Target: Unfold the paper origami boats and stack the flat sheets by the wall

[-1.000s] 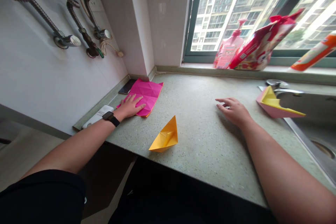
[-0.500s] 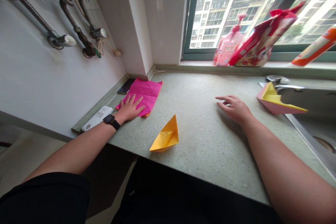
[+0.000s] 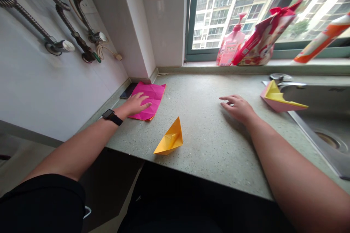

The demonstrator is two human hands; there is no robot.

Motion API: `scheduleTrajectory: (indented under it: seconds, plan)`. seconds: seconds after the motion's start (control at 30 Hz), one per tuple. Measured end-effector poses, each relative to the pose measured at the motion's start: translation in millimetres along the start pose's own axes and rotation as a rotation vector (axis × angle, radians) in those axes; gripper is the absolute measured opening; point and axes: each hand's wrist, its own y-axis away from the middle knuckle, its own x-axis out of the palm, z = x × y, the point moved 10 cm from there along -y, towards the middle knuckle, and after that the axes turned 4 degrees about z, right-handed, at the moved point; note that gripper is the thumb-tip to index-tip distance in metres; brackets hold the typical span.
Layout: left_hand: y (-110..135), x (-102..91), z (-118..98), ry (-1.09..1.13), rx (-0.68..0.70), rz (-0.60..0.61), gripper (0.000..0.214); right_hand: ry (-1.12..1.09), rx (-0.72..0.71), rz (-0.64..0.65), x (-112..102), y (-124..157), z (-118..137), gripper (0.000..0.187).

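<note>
Over the creased magenta paper (image 3: 153,96) at the counter's left is my left hand (image 3: 134,104), its fingers spread; whether it still touches the sheet I cannot tell. An orange edge peeks out beneath the magenta sheet. A folded orange paper boat (image 3: 170,141) sits near the counter's front edge, between my two arms. My right hand (image 3: 237,107) rests at the middle right of the counter, fingers loosely apart and holding nothing. To its right, a pink and yellow paper boat (image 3: 281,101) stands beside the sink, partly over its rim.
A dark phone (image 3: 127,91) lies against the left wall, partly under the paper. The steel sink (image 3: 298,123) is at the right. Along the windowsill stand a pink pump bottle (image 3: 231,48), a red bag (image 3: 262,42) and an orange-white tube (image 3: 319,42). Metal hoses and valves (image 3: 64,46) line the left wall.
My left hand has lifted somewhat from its flat press on the magenta paper, and my forearm now hides the white device. The view has shifted slightly; the boats stay put.
</note>
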Motion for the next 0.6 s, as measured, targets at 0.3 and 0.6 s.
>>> scheduleTrajectory:
  seconds: [0.3,0.6]
  plan:
    - [25.6,30.9,-134.2,0.204,0.421,0.327,0.045,-0.008,0.007,0.008,-1.0,2.3,5.4,0.029]
    - [20.2,51.2,-170.6,0.275,0.444,0.362,0.024,-0.036,0.004,0.031,-1.3,2.4,8.1,0.028]
